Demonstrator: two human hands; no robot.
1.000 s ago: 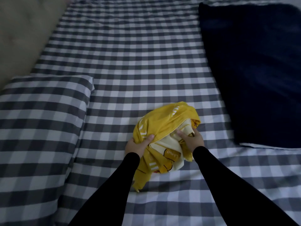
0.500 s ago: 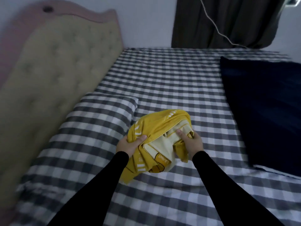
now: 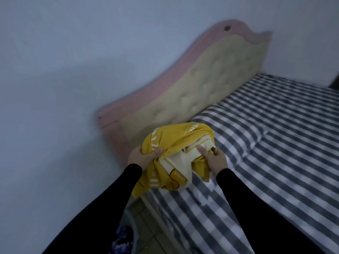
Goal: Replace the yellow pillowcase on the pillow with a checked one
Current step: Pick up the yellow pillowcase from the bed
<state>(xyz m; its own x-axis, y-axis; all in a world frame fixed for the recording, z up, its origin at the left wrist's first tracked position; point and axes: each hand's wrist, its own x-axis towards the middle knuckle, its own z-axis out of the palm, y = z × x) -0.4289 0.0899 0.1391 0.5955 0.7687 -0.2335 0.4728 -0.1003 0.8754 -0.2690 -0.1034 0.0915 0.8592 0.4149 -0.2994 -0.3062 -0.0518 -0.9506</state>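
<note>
Head view: the yellow pillowcase [image 3: 176,142] is bundled in a loose ball, held off the bed at frame centre, over the bed's near edge. Cream inner fabric with printed motifs shows among its folds. The left hand [image 3: 142,156] grips the bundle at its 9 o'clock side, fingers [image 3: 156,152] curled round a yellow fold. The right hand [image 3: 214,159] holds the bundle at its 3 o'clock side, thumb laid on the cream fabric, the other fingers tucked behind and grasping the cloth. Both arms wear black sleeves [image 3: 244,198]. The pillow in the checked pillowcase [image 3: 236,125] lies on the bed at 2 o'clock of the bundle, against the tufted headboard [image 3: 207,85]. The checked sheet [image 3: 275,171] covers the bed to 3 o'clock. The picture is motion-blurred.
</note>
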